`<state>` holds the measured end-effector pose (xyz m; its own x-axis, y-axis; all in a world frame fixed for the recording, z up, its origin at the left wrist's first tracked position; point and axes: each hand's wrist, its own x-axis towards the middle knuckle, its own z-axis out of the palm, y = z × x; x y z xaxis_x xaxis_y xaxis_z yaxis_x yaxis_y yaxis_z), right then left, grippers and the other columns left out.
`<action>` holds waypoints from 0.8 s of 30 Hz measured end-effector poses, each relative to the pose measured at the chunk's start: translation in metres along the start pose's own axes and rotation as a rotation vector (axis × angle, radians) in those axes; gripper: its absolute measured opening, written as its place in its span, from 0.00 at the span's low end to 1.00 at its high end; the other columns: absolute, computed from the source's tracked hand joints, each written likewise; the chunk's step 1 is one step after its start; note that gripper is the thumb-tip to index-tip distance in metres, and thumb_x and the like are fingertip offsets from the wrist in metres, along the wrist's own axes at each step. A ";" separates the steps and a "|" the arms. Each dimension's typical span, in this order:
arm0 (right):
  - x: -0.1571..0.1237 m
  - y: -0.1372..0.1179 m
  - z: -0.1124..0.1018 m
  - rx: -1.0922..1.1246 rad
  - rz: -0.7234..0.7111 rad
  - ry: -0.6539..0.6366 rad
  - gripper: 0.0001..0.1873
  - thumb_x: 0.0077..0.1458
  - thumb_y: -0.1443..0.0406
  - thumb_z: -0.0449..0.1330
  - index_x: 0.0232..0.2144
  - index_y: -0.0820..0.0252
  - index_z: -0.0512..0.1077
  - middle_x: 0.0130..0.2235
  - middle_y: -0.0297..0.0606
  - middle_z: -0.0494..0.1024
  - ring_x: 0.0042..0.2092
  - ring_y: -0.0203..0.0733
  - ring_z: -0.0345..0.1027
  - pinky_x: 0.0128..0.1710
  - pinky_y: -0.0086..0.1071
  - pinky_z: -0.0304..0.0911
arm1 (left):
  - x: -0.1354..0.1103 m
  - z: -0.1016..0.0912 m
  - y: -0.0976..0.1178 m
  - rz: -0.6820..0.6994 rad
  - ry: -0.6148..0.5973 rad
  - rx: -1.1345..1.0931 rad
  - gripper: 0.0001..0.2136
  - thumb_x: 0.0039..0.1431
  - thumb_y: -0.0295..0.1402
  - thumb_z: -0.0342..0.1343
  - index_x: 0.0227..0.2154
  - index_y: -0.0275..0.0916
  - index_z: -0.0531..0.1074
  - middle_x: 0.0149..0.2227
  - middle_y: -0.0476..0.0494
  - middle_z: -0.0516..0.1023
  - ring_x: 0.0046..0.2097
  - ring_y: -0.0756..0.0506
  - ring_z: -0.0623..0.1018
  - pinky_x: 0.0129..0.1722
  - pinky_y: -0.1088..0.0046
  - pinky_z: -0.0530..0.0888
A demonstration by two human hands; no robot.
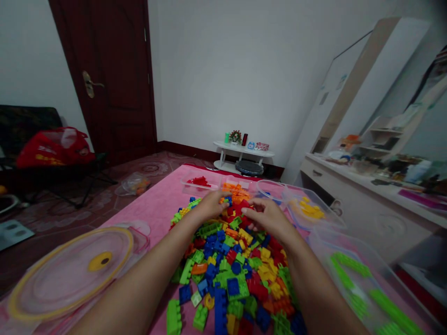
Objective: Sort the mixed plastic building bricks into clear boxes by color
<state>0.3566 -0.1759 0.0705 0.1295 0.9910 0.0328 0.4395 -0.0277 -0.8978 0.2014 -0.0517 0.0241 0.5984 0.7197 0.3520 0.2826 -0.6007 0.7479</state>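
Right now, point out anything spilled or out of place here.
The building blocks of mixed colours lie heaped loose on the pink cloth, not in the clear tubs around it, which each hold one colour. A round yellow-rimmed lid lies apart at the left.

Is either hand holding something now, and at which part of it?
The left hand seems to pinch a small blue brick by its side. The right hand lies on red bricks in the pile; whether it grips one cannot be told.
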 end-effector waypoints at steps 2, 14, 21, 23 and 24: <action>0.002 0.007 -0.005 0.132 -0.010 0.138 0.16 0.44 0.57 0.63 0.32 0.60 0.68 0.22 0.29 0.70 0.21 0.34 0.67 0.19 0.25 0.62 | -0.004 0.014 -0.006 0.047 -0.034 0.038 0.18 0.43 0.25 0.57 0.41 0.40 0.76 0.44 0.40 0.78 0.48 0.40 0.74 0.53 0.63 0.65; -0.002 0.023 -0.032 0.527 0.076 0.206 0.15 0.45 0.54 0.61 0.32 0.57 0.67 0.25 0.30 0.72 0.19 0.29 0.58 0.15 0.22 0.48 | -0.005 0.017 0.007 -0.017 0.050 0.035 0.10 0.38 0.20 0.58 0.23 0.41 0.77 0.26 0.45 0.75 0.37 0.43 0.75 0.43 0.69 0.69; 0.002 0.042 -0.041 -0.733 0.078 0.159 0.14 0.42 0.59 0.62 0.32 0.60 0.75 0.32 0.38 0.76 0.34 0.40 0.69 0.30 0.30 0.57 | 0.000 0.001 0.035 -0.529 0.018 -1.186 0.11 0.47 0.19 0.52 0.35 0.32 0.71 0.30 0.41 0.74 0.32 0.49 0.77 0.34 0.75 0.76; 0.001 0.044 -0.039 -0.847 0.104 0.127 0.17 0.41 0.60 0.63 0.37 0.58 0.75 0.39 0.40 0.77 0.40 0.44 0.69 0.35 0.32 0.58 | 0.000 0.000 0.041 -0.607 -0.012 -1.385 0.09 0.50 0.20 0.51 0.35 0.30 0.70 0.32 0.38 0.74 0.33 0.49 0.78 0.34 0.77 0.77; 0.001 0.045 -0.037 -0.873 0.106 0.114 0.19 0.41 0.61 0.63 0.39 0.57 0.74 0.41 0.41 0.77 0.42 0.45 0.69 0.36 0.33 0.58 | 0.000 0.001 0.043 -0.626 -0.007 -1.417 0.08 0.52 0.21 0.50 0.35 0.30 0.69 0.32 0.37 0.74 0.34 0.48 0.78 0.33 0.76 0.77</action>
<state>0.4091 -0.1811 0.0466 0.2754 0.9598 0.0536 0.9356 -0.2548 -0.2446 0.2141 -0.0776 0.0558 0.6645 0.7174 -0.2092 -0.4339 0.5983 0.6736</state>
